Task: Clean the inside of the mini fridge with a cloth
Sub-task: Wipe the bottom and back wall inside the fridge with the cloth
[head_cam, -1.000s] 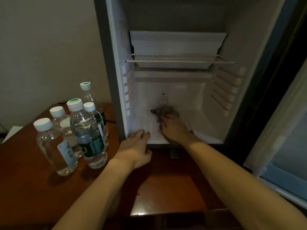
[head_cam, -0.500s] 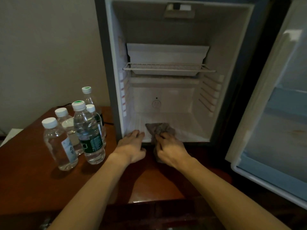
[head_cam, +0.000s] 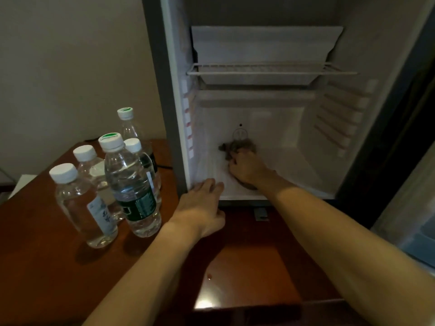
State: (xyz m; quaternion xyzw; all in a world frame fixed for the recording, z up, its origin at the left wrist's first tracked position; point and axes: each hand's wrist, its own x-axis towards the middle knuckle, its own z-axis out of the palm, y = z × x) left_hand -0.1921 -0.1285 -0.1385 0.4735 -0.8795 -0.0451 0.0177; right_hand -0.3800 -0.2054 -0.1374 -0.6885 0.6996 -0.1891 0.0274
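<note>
Deep inside, cloth (head_cam: 237, 147) under right hand (head_cam: 247, 169)

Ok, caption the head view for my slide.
Right hand wipes mini fridge floor with cloth; left hand braces its edge.

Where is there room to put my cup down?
The dark wooden table is bare in front of the clear plastic water bottles, and below the white mini fridge. Its wire shelf is bare. Crowded: the fridge floor, where the right hand works the grey cloth.
</note>
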